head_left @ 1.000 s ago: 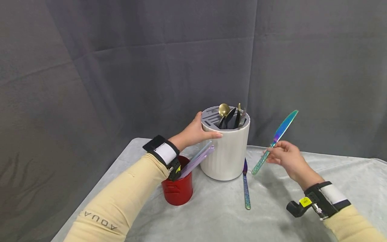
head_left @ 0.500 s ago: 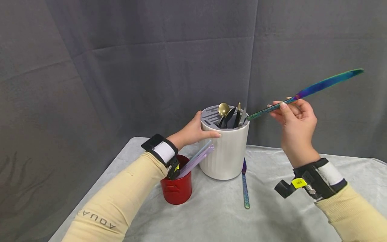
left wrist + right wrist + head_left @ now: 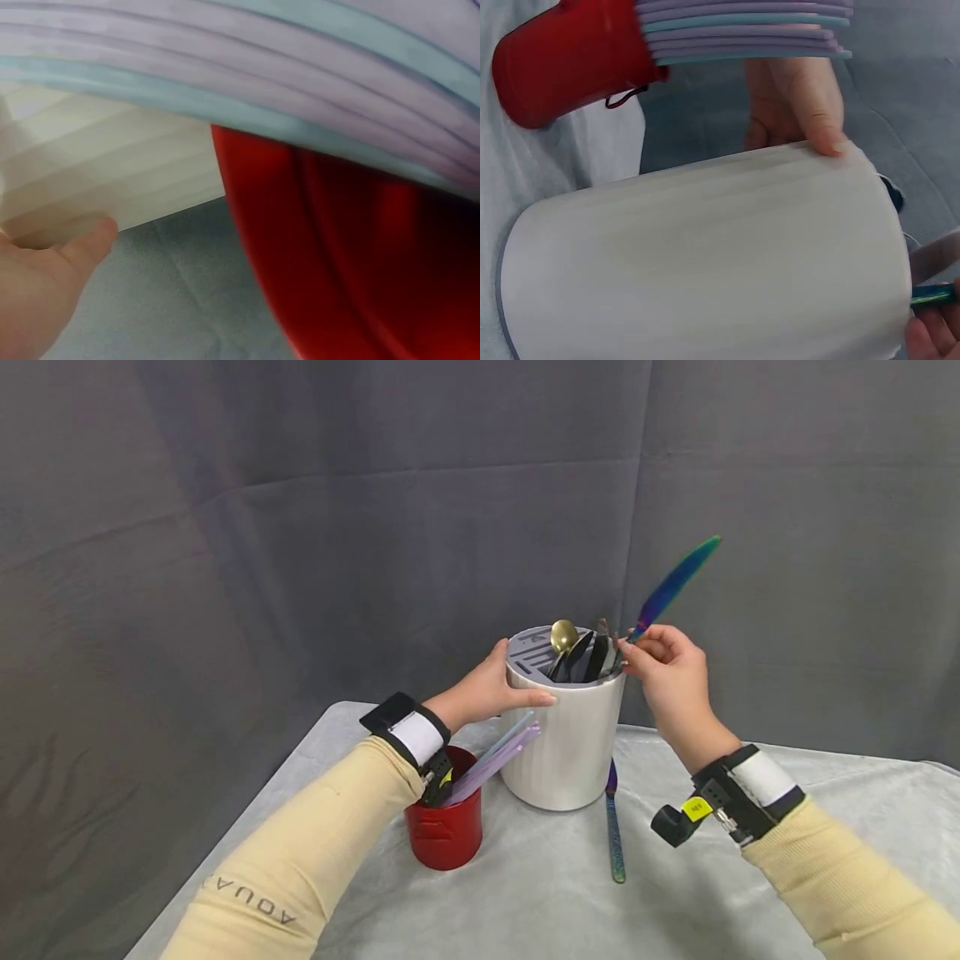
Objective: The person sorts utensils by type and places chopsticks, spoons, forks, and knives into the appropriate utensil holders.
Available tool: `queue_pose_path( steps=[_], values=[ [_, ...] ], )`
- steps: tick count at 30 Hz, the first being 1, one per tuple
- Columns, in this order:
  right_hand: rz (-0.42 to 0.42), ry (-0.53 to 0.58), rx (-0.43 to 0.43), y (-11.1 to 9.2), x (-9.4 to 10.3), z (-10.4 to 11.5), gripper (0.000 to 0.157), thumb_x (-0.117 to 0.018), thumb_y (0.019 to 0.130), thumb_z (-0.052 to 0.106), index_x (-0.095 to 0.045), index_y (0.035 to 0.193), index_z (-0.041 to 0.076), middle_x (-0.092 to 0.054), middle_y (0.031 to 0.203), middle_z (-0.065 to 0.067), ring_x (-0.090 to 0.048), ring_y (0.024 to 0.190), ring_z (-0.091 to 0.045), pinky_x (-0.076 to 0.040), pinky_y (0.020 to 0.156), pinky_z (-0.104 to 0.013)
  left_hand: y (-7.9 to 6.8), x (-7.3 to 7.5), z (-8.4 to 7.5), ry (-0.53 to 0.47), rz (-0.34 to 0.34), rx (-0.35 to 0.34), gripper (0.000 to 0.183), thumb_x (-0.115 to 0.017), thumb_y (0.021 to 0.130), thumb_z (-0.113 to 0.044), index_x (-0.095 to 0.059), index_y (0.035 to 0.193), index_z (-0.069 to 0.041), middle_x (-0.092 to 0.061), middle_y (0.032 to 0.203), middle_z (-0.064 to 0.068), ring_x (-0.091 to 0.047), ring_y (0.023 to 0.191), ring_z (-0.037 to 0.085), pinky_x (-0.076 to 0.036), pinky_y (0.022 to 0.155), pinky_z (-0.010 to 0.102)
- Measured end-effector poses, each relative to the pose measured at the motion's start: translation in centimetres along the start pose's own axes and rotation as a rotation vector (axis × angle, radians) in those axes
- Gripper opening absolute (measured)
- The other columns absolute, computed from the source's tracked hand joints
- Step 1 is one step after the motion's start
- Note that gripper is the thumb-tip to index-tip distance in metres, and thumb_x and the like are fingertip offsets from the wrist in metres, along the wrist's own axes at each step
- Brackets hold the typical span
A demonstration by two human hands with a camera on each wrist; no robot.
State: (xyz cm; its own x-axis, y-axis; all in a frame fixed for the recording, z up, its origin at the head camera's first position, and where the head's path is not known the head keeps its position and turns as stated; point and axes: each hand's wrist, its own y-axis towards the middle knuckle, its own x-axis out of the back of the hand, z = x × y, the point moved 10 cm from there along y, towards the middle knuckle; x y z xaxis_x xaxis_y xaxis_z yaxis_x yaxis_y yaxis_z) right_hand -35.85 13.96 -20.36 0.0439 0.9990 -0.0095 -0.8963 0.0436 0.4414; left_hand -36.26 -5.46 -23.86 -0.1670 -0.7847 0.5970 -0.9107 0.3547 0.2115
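A white ribbed cutlery holder point(image 3: 562, 747) with a grey slotted top point(image 3: 531, 653) stands on the table. My left hand point(image 3: 487, 687) holds its left side, thumb across the front just below the rim. Between thumb and fingers, my right hand point(image 3: 672, 683) pinches a rainbow-coloured table knife point(image 3: 677, 578). The blade points up and right; its handle end is down at the holder's right rim. In the right wrist view, part of the handle point(image 3: 931, 296) shows at the holder's mouth. A gold spoon point(image 3: 564, 635) and several dark utensils stand in the holder.
Another rainbow knife point(image 3: 615, 835) lies on the cloth in front of the holder. A red pot point(image 3: 444, 839) with purple and blue straws point(image 3: 495, 762) stands below my left wrist. Grey curtains point(image 3: 405, 543) hang behind the table.
My right hand rose with the knife, then came left to the holder's right rim. The blade swung out to the right, then back more upright. My left hand kept its hold.
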Motion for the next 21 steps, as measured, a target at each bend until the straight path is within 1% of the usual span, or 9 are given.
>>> queue_pose_path(
  steps=[3, 5, 8, 11, 13, 15, 18, 21],
  values=[
    [0.038, -0.162, 0.001, 0.0, -0.3, -0.1, 0.021, -0.058, 0.088, 0.007, -0.053, 0.105, -0.003, -0.062, 0.094, -0.001, -0.058, 0.092, -0.012, -0.047, 0.086, -0.029, 0.2, -0.2, -0.3, 0.006, 0.008, -0.003, 0.092, -0.074, 0.076, -0.028, -0.011, 0.139, -0.005, -0.032, 0.136, 0.009, -0.034, 0.121, 0.015, -0.033, 0.101, 0.032],
    [0.056, -0.226, 0.006, 0.0, -0.4, -0.1, 0.023, -0.057, 0.089, 0.011, -0.054, 0.107, -0.004, -0.062, 0.098, -0.004, -0.057, 0.094, -0.012, -0.046, 0.088, -0.031, 0.2, -0.2, -0.3, 0.009, 0.011, 0.002, 0.091, -0.074, 0.076, -0.028, -0.012, 0.139, -0.005, -0.033, 0.134, 0.009, -0.035, 0.12, 0.015, -0.034, 0.101, 0.031],
    [0.073, -0.288, 0.018, 0.0, -0.3, -0.1, 0.025, -0.057, 0.09, 0.016, -0.056, 0.105, -0.003, -0.063, 0.097, -0.006, -0.056, 0.092, -0.012, -0.046, 0.083, -0.027, 0.3, -0.2, -0.4, 0.013, 0.008, 0.007, 0.09, -0.074, 0.076, -0.028, -0.013, 0.138, -0.006, -0.034, 0.133, 0.009, -0.037, 0.119, 0.015, -0.034, 0.1, 0.032],
    [0.092, -0.283, 0.009, 0.0, -0.1, -0.2, 0.027, -0.058, 0.089, 0.018, -0.056, 0.107, -0.002, -0.063, 0.099, -0.003, -0.055, 0.093, -0.011, -0.045, 0.082, -0.023, 0.4, -0.3, -0.4, 0.015, 0.001, 0.006, 0.091, -0.074, 0.076, -0.028, -0.013, 0.139, -0.006, -0.034, 0.133, 0.008, -0.036, 0.119, 0.015, -0.034, 0.1, 0.032],
    [0.104, -0.244, -0.011, -0.1, 0.1, -0.4, 0.03, -0.059, 0.089, 0.018, -0.054, 0.112, -0.002, -0.062, 0.103, -0.005, -0.055, 0.096, -0.012, -0.045, 0.084, -0.022, 0.4, -0.3, -0.4, 0.01, 0.0, -0.001, 0.091, -0.074, 0.076, -0.028, -0.013, 0.139, -0.006, -0.034, 0.134, 0.008, -0.036, 0.119, 0.014, -0.034, 0.1, 0.031],
    [0.095, -0.206, -0.028, -0.3, 0.5, -0.7, 0.035, -0.059, 0.089, 0.017, -0.051, 0.117, -0.001, -0.06, 0.107, -0.006, -0.055, 0.099, -0.012, -0.044, 0.086, -0.02, 0.5, -0.5, -0.4, 0.006, 0.002, -0.008, 0.091, -0.075, 0.075, -0.028, -0.013, 0.139, -0.006, -0.034, 0.134, 0.008, -0.036, 0.119, 0.013, -0.034, 0.1, 0.03],
    [0.047, -0.142, -0.034, -0.9, 1.3, -1.4, 0.037, -0.059, 0.088, 0.012, -0.049, 0.121, -0.001, -0.058, 0.109, -0.008, -0.055, 0.1, -0.013, -0.046, 0.082, -0.019, 0.6, -0.6, -0.2, 0.016, -0.003, -0.003, 0.092, -0.075, 0.075, -0.029, -0.013, 0.139, -0.007, -0.034, 0.135, 0.008, -0.036, 0.12, 0.013, -0.033, 0.101, 0.031],
    [-0.045, -0.126, -0.026, -1.9, 2.6, -2.4, 0.029, -0.058, 0.087, 0.008, -0.051, 0.114, 0.001, -0.056, 0.1, -0.006, -0.057, 0.09, -0.012, -0.048, 0.073, -0.016, 0.6, -0.7, -0.1, 0.037, -0.012, 0.008, 0.096, -0.075, 0.074, -0.031, -0.011, 0.14, -0.006, -0.032, 0.137, 0.009, -0.035, 0.122, 0.015, -0.032, 0.102, 0.033]
  ],
)
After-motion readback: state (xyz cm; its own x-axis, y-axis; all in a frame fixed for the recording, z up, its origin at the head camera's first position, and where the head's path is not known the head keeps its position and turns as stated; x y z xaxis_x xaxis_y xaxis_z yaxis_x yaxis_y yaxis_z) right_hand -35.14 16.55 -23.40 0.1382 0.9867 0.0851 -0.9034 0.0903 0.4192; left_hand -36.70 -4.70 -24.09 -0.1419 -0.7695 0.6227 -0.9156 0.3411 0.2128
